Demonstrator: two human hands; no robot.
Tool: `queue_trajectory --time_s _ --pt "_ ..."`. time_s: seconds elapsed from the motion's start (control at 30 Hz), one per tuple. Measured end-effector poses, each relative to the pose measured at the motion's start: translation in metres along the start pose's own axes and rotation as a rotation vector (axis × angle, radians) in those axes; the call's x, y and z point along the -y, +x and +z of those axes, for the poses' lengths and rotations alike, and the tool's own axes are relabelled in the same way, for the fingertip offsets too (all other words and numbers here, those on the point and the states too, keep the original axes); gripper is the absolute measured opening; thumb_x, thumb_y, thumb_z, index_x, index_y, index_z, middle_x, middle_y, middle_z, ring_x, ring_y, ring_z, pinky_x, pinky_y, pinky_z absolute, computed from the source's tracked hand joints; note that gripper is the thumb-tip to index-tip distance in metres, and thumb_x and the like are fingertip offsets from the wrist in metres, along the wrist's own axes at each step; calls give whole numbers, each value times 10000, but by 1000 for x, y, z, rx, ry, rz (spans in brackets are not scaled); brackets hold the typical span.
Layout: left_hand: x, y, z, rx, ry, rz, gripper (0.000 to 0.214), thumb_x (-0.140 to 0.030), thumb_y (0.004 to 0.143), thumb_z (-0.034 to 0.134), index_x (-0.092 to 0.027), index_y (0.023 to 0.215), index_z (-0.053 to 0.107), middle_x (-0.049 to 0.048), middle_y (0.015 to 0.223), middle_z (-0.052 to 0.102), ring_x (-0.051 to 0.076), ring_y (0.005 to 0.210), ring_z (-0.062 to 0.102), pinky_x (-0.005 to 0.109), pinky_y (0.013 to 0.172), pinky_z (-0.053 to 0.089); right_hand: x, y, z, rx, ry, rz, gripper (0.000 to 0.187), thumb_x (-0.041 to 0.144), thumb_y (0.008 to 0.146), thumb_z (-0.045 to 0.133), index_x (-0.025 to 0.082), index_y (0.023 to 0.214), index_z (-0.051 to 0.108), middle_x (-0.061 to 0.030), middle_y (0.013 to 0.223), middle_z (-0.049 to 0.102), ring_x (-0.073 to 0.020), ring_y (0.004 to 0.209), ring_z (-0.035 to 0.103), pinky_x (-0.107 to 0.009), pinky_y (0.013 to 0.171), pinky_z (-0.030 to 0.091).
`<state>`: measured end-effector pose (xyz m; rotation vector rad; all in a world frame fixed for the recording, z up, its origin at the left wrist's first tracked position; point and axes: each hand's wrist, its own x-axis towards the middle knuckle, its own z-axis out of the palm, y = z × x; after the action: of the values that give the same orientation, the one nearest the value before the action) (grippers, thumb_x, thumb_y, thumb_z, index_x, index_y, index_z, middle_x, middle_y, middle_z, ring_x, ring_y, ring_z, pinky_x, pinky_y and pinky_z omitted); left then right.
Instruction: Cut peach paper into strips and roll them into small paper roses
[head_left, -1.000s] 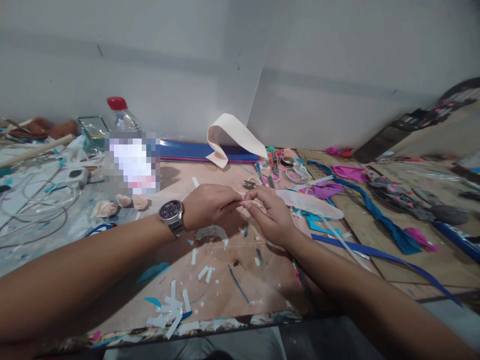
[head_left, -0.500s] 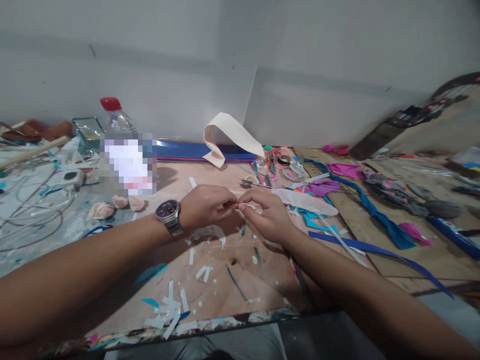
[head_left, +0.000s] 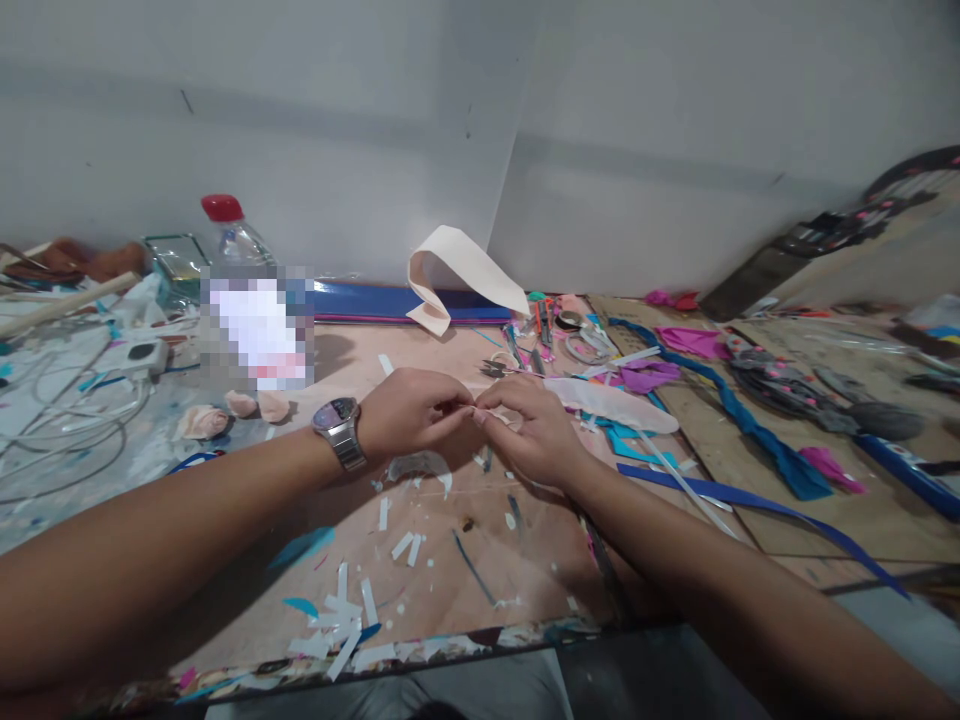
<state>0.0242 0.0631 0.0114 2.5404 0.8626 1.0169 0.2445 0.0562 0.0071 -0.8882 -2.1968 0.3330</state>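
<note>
My left hand [head_left: 411, 410], with a metal watch [head_left: 339, 428] on its wrist, meets my right hand [head_left: 529, 428] above the middle of the worktable [head_left: 450, 560]. Both hands have their fingers pinched together on a small pale piece at the point where they touch. The piece is mostly hidden by the fingers and too small to name. Just right of my right hand lies a long pale strip [head_left: 611, 402].
A red-capped bottle [head_left: 244, 290] stands back left, with small peach roses [head_left: 202, 421] beside it. A curled cream strip [head_left: 457, 272] rests against the wall. Blue ribbon [head_left: 757, 508], magenta scraps [head_left: 694, 342], tools [head_left: 536, 335] and white paper bits [head_left: 345, 625] litter the table.
Both hands stay pinched together at the same spot; my left wrist has rolled slightly, so the watch face now tilts away.
</note>
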Motion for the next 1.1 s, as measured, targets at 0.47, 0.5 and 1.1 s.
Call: queue_trajectory --time_s 0.47,0.5,1.1 --pt "-1 3 -2 122 -199 -217 270 -356 950 609 -154 868 768 37 740 752 127 653 640 229 632 420 -1 2 -1 -20 -85 -36 150 285 966 643 218 836 677 -7 807 752 -176 765 653 -385 862 363" --pt "-1 4 -2 134 -208 -230 281 -361 952 607 -150 851 763 34 727 746 123 642 632 226 622 412 -1 2 -1 -17 -93 -43 157 286 970 638 216 835 676 -8 809 754 -174 762 654 -386 866 359" --pt "-4 5 10 226 -976 -628 453 -566 868 702 -119 796 678 32 731 658 100 639 595 217 622 480 -7 4 -6 21 -282 -188 106 233 1007 592 230 956 685 9 846 775 -183 815 681 -445 1065 281"
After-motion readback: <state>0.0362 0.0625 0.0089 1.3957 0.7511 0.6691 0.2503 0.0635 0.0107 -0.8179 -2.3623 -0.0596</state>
